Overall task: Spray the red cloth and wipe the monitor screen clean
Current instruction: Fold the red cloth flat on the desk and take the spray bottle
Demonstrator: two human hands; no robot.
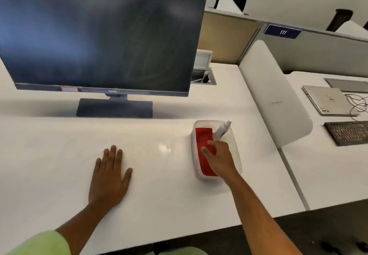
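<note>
Desk [59, 145] — monitor [99, 35], tub [238, 155], L hand [109, 175]

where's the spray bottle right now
In the head view the spray bottle leans in the far end of the clear tub, right of the monitor stand, beside the red cloth.

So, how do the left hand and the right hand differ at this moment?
The left hand lies flat on the white desk, fingers straight; the right hand reaches into the clear container, fingers curled on the red cloth. The left hand holds nothing; the right hand is near the spray bottle. Both are bare.
</note>
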